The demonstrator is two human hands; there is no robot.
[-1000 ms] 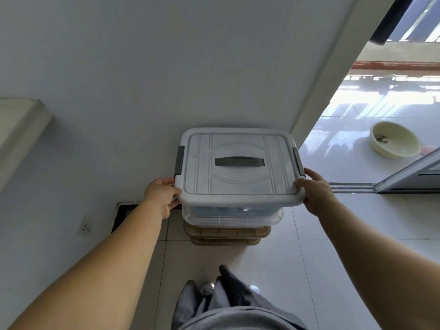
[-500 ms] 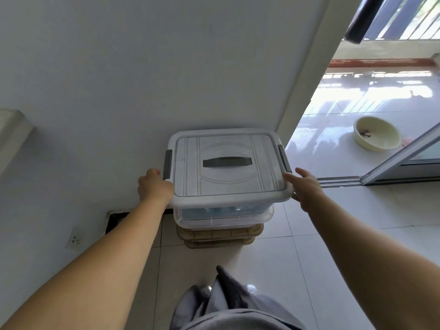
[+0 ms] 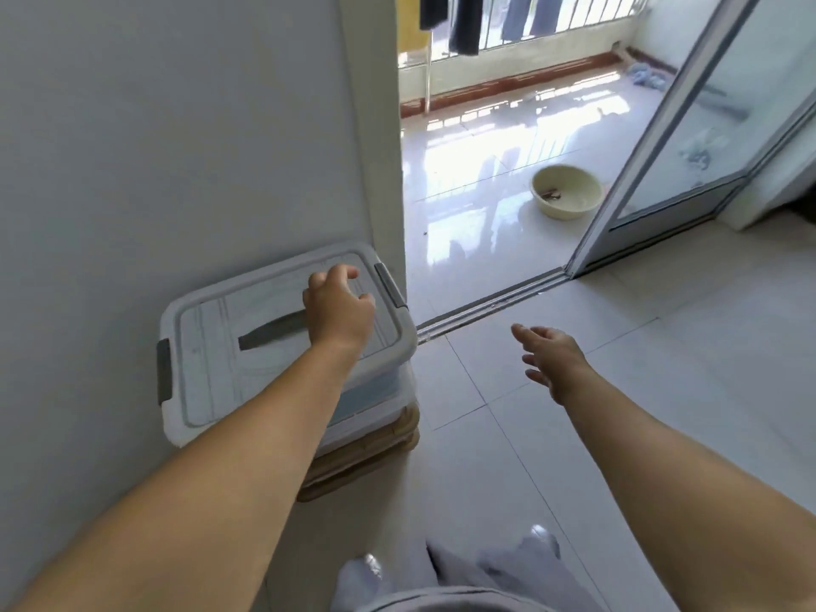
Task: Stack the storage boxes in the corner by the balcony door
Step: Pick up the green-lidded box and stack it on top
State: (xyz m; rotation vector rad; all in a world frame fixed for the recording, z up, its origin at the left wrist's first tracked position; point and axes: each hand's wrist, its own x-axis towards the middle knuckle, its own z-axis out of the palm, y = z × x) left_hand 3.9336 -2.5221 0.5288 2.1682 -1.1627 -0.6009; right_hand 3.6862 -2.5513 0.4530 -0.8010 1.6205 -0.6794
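Note:
A clear storage box with a grey lid (image 3: 221,346) and dark side latches tops a stack against the wall, in the corner left of the balcony doorway. Under it lies a tan box (image 3: 366,452), only its edge showing. My left hand (image 3: 338,309) hovers over the lid's right part, fingers loosely curled and holding nothing; whether it touches the lid is unclear. It hides part of the dark lid handle (image 3: 271,331). My right hand (image 3: 552,357) is off the box, over the floor tiles to the right, fingers spread and empty.
The sliding glass door (image 3: 689,139) stands open, its floor track (image 3: 490,304) running right of the stack. A cream basin (image 3: 566,191) sits on the balcony floor. Clothes hang at the railing (image 3: 530,19). My grey trouser legs (image 3: 446,576) show at the bottom.
Both hands have let go of the lidded box, which stays on the stack. My left hand moved over the lid, my right hand drew away to the right. The view swung right.

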